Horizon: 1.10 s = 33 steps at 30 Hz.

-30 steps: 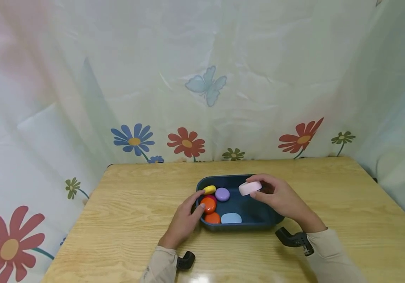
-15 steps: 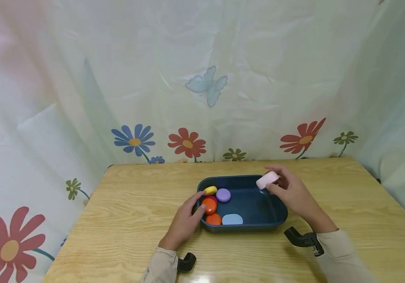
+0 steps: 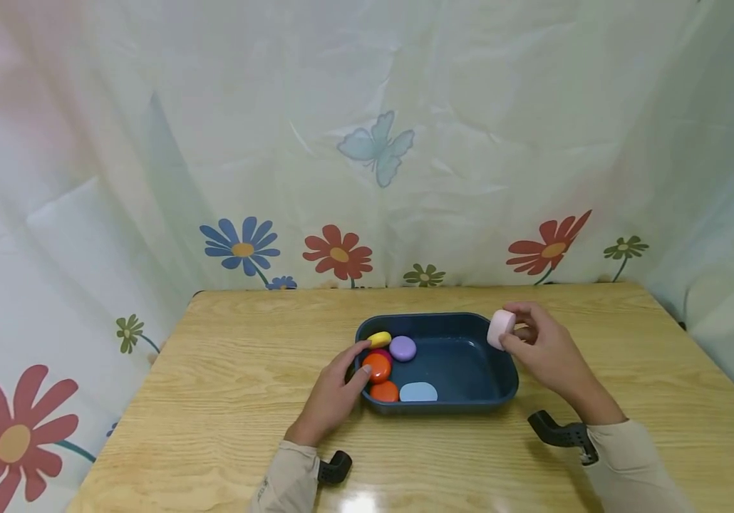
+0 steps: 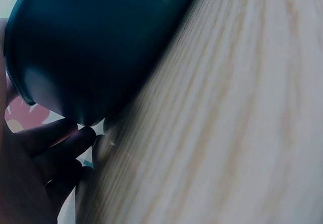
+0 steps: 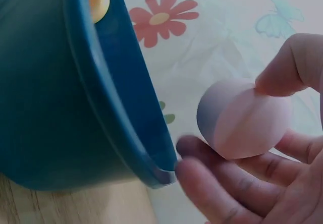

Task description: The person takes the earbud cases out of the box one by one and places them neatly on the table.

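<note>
A dark blue rectangular tub (image 3: 463, 367) stands on the wooden table. My left hand (image 3: 327, 399) grips its left end, the thumb over the rim near an orange rounded piece (image 3: 376, 368); in the left wrist view its other fingers (image 4: 75, 146) lie under the tub's corner. My right hand (image 3: 543, 349) pinches a pale pink, thick disc-like piece (image 3: 501, 330) over the tub's right rim. Seen from the right wrist, the thumb presses the pink piece (image 5: 247, 118) from above and fingers support it below, just outside the tub wall (image 5: 30, 98).
Inside the tub's left half lie a yellow piece (image 3: 378, 340), a purple piece (image 3: 402, 348), a red-orange piece (image 3: 384, 392), a partly hidden magenta one and a light blue one (image 3: 418, 392). A flowered curtain (image 3: 457, 178) hangs behind the table (image 3: 245, 342).
My right hand has moved right, from over the middle of the tub to its right rim, and the pink piece has turned more upright. The left hand stays at the tub's left end.
</note>
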Motion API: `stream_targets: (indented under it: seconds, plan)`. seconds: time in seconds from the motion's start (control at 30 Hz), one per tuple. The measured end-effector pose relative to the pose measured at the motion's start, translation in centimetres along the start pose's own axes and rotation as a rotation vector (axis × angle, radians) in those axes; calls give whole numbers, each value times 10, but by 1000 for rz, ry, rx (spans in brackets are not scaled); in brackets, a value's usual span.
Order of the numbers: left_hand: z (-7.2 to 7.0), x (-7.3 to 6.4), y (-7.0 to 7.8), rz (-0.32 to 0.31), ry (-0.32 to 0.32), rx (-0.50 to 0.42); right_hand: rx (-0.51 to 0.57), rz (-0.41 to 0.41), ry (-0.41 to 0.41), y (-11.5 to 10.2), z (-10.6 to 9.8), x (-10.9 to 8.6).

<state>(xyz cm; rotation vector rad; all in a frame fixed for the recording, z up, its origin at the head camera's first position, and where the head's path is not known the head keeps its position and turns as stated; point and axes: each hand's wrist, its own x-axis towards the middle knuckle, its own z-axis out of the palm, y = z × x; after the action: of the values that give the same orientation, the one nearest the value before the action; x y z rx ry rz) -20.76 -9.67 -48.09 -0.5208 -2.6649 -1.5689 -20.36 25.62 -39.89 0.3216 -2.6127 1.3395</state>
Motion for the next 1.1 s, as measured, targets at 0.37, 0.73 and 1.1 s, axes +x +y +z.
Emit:
stream_targets:
  seconds: [0.37, 0.73, 1.1]
  plan:
    - [1, -2, 0, -14, -6, 4, -98, -107, 99, 4, 0, -2]
    - [1, 1, 0, -12, 5, -1, -131, -69, 136, 8, -10, -1]
    - [2, 1, 0, -16, 2, -8, 176, 40, 112, 27, -30, -1]
